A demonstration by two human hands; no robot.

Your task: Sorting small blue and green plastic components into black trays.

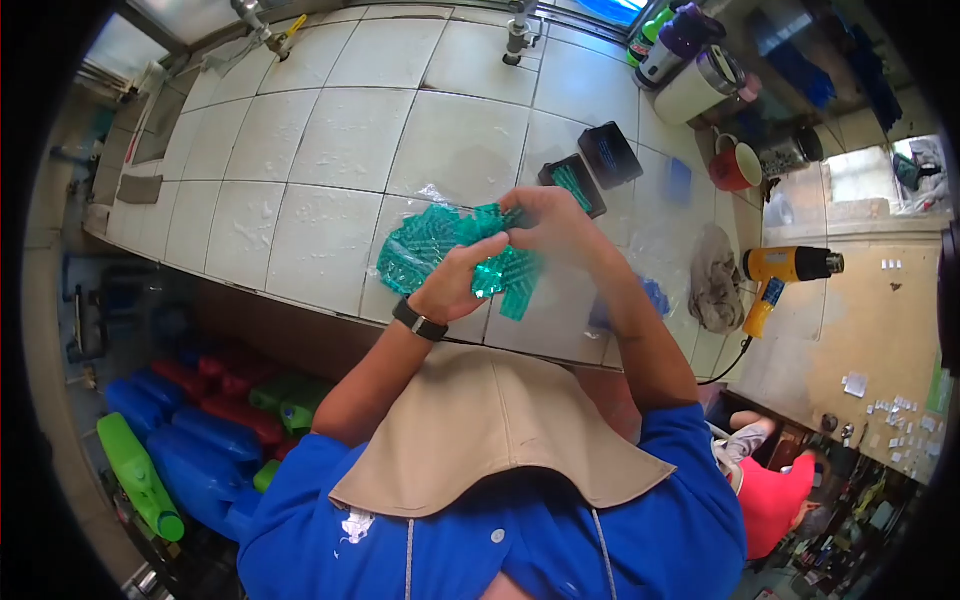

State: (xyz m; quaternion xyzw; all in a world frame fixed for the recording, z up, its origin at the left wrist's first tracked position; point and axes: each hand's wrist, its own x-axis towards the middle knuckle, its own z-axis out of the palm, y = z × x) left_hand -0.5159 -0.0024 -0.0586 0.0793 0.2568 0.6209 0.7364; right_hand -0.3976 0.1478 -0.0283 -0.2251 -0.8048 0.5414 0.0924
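Observation:
My left hand (456, 276), with a black watch at its wrist, holds a bunch of shiny green translucent plastic pieces (489, 274) above the tiled counter. My right hand (553, 219) pinches the top of the same bunch, its fingertips close to the left thumb. What exactly lies between the fingers is partly hidden. Under and left of my left hand, more green plastic pieces (416, 251) lie in a heap on clear film. Just beyond my right hand stands a small black box (596, 204) with green strips inside. Another black box part (611, 154) lies against it.
Right of my arms are a crumpled plastic bag (716, 289) and a yellow heat gun (776, 266) with a cord. A red mug (735, 166) and a white tumbler (694, 90) stand farther back. Jerrycans (202, 450) lie below the counter at left. A person in red (772, 495) is at lower right.

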